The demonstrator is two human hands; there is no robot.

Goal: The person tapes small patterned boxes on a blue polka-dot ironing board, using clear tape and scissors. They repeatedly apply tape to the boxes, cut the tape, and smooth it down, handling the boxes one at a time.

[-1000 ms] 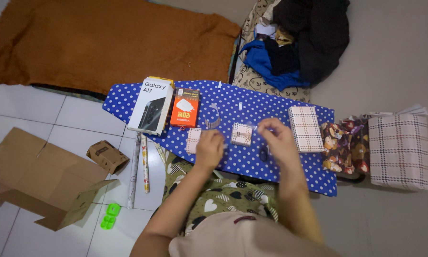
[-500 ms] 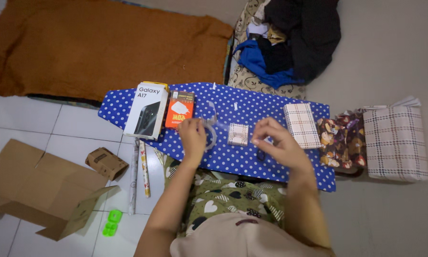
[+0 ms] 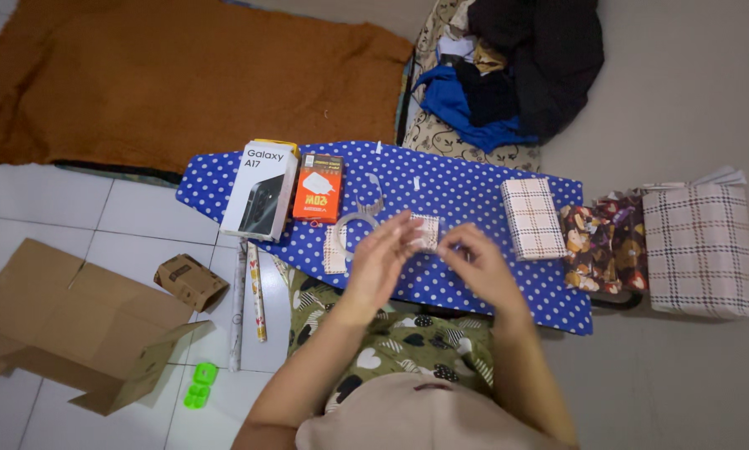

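Both hands, left hand [image 3: 380, 254] and right hand [image 3: 473, 257], pinch clear adhesive tape roll [image 3: 351, 223] strip above small checked-paper-wrapped box [image 3: 425, 231]; pressing tape onto wrapping likely follows.

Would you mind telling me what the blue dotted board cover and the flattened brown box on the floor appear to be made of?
Board cover: seemingly woven cotton fabric, matte, printed white dots, hugging the board's edges. Flattened brown box: corrugated cardboard, dull kraft brown, with creased flaps.

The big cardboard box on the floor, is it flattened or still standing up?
Mostly flattened: the cardboard box lies spread across the tiles, with one flap raised.
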